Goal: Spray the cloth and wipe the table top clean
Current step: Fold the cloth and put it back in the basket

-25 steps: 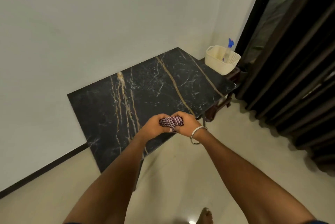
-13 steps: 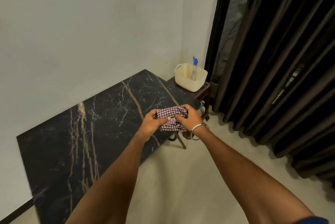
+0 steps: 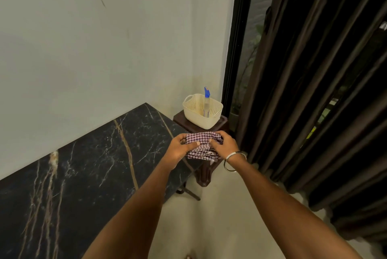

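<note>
A checked purple-and-white cloth (image 3: 202, 147) is bunched between both hands, over the right end of the black marble table top (image 3: 88, 166). My left hand (image 3: 180, 148) grips its left side, thumb on top. My right hand (image 3: 225, 143), with a silver bangle at the wrist, grips its right side. Beyond them a spray bottle (image 3: 206, 100) with a blue nozzle stands upright in a cream basket (image 3: 202, 110).
The basket sits on a small dark wooden stand (image 3: 209, 133) against the table's right end, in the wall corner. Dark brown curtains (image 3: 314, 91) hang along the right side. Pale floor (image 3: 209, 217) lies below my arms.
The view has swung right and closer to the basket and stand. The cloth was a tight wad between my hands and has opened out into a wider bunch.
</note>
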`<action>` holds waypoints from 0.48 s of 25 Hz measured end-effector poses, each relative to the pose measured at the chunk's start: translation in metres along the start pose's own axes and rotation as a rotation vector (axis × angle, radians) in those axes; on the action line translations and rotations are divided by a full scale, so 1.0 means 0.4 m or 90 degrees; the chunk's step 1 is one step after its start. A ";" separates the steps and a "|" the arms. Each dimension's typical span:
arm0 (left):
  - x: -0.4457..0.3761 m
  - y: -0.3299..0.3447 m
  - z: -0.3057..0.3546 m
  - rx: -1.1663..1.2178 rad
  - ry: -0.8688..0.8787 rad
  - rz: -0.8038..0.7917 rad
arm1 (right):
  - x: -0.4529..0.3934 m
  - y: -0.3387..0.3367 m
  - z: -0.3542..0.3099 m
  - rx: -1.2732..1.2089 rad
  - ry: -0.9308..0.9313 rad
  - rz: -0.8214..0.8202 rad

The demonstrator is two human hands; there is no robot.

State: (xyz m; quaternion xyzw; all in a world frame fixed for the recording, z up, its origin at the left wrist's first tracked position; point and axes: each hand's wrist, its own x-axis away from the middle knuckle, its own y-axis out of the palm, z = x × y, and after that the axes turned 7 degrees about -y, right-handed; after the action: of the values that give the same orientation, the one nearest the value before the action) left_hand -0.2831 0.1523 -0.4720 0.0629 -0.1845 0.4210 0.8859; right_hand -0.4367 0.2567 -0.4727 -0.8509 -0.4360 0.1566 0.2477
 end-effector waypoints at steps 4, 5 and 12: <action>-0.181 0.031 0.058 0.007 -0.019 -0.009 | -0.166 -0.024 0.027 0.000 -0.004 0.008; -0.217 0.038 0.071 0.001 -0.029 0.004 | -0.201 -0.032 0.030 0.002 0.006 0.008; -0.474 0.086 0.197 -0.023 -0.032 0.007 | -0.475 -0.099 0.054 -0.006 0.030 0.019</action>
State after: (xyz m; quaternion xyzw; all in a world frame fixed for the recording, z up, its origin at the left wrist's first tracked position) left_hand -0.4407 0.0163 -0.4726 0.0561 -0.2144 0.4206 0.8797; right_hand -0.5819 0.1267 -0.4587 -0.8619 -0.4180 0.1385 0.2516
